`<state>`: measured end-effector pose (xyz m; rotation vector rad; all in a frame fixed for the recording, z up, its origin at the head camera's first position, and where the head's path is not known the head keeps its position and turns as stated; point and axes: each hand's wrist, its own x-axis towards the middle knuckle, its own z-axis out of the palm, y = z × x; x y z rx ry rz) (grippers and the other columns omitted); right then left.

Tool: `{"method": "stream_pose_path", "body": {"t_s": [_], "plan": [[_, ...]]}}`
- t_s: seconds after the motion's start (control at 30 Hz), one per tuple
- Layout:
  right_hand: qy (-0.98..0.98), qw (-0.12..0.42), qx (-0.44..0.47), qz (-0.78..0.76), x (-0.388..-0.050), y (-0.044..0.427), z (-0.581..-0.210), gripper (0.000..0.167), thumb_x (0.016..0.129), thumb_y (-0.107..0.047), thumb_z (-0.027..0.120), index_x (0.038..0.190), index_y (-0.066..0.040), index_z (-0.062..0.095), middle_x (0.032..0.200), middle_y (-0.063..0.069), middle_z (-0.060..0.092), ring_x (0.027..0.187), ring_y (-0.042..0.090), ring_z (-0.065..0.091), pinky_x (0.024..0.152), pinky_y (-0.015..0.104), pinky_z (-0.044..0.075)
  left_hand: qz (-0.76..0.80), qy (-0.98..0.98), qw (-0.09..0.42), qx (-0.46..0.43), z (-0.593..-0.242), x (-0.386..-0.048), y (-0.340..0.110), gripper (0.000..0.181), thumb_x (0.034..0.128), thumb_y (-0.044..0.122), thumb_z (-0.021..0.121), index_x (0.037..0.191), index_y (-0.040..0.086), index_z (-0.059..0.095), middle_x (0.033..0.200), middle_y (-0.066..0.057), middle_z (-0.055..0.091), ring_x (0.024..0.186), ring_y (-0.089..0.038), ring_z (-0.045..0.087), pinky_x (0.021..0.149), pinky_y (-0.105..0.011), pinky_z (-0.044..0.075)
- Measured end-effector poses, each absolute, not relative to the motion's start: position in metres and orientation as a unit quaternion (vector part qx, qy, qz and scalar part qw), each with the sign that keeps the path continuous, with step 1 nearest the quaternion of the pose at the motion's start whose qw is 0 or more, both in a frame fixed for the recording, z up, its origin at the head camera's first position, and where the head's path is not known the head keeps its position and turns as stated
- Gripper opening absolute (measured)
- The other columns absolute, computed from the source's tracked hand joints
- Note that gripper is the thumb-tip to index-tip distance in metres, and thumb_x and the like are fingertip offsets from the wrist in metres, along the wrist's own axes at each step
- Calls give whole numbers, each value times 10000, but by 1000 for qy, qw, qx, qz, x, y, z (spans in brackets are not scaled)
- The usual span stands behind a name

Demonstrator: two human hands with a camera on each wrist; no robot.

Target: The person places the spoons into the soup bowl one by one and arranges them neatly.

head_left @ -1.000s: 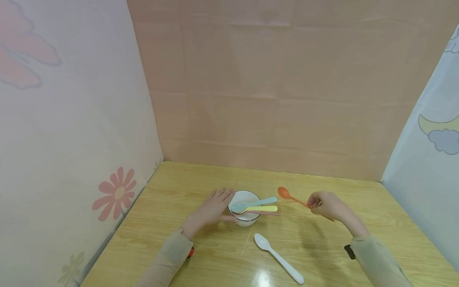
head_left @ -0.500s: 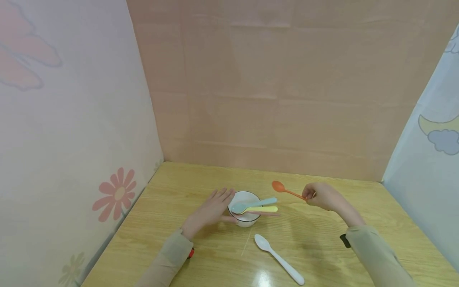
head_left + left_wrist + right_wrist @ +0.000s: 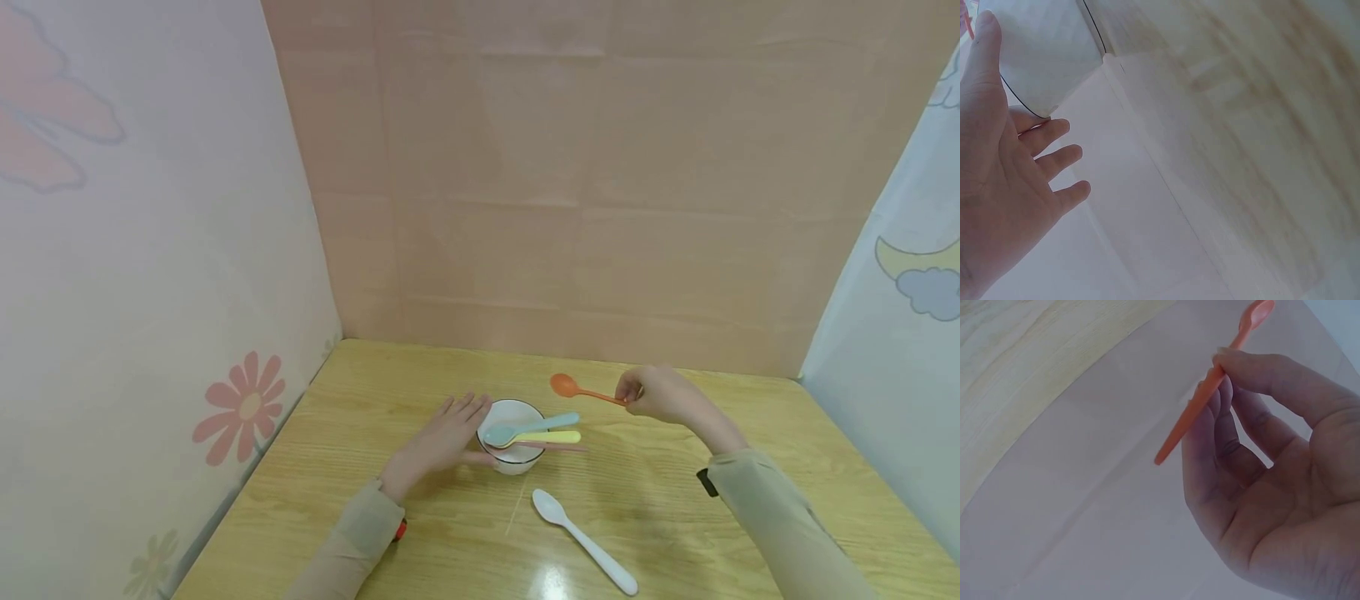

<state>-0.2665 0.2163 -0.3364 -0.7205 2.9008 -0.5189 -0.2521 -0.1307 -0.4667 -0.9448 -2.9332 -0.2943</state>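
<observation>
A white bowl [image 3: 512,467] with a dark rim holds a light blue spoon [image 3: 555,422], a yellow spoon [image 3: 561,436] and a pink one [image 3: 562,447], their handles pointing right over the rim. My left hand [image 3: 438,442] rests against the bowl's left side, thumb and fingers spread; the left wrist view shows that hand [image 3: 1010,162] touching the bowl [image 3: 1047,50]. Right of the bowl, my right hand [image 3: 660,395] pinches an orange spoon [image 3: 564,385] by its handle above the table. In the right wrist view, thumb and fingertips grip the orange handle [image 3: 1191,415].
A white spoon [image 3: 585,542] lies on the wooden table [image 3: 450,550] in front of the bowl, slanting toward the lower right. Walls of printed cloth stand at left and right, and a plain tan sheet [image 3: 562,208] hangs behind the table.
My right hand has moved left and farther back with the orange spoon, bringing its head nearer to the bowl. My left hand and the bowl have stayed in place.
</observation>
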Motion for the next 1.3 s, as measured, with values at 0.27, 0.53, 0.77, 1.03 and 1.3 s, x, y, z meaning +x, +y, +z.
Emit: {"method": "stream_pose_path", "body": {"t_s": [0.27,0.53,0.77,1.03,1.3], "plan": [[954,56,-254,-146,-271,203,-333,115,796,3,669,828,-94,721,764,24,680,711,121,568,618,273,466,-90,-945,31,-313,-469,-251,-131,990,866,689,554,1564,47,271,1631,-114,297,1515,-345,280,1220,-571,249],[952,43,-269,-138,-276,192,-330,128,745,9,672,825,-76,725,753,45,673,702,113,561,615,265,460,-94,-945,34,-310,-466,-253,-130,991,856,672,593,1561,47,285,1623,-115,316,1507,-349,297,1203,-584,277],[951,45,-281,-123,-277,183,-328,165,734,46,666,836,-67,729,773,28,689,719,114,585,638,275,492,-97,-945,30,-310,-467,-253,-130,994,860,679,581,1562,42,278,1631,-106,301,1513,-351,282,1213,-581,259],[950,62,-283,-120,-282,173,-330,192,741,73,645,844,-65,730,794,20,694,736,124,590,654,272,506,-97,-943,39,-316,-467,-252,-130,973,865,645,601,1556,33,291,1618,-127,326,1501,-367,304,1202,-591,272],[946,71,-292,-119,-280,162,-330,190,748,86,652,841,-66,719,816,30,697,737,121,583,651,272,505,-98,-942,41,-317,-464,-249,-131,970,873,661,578,1559,40,285,1620,-128,324,1504,-359,301,1205,-591,266]]}}
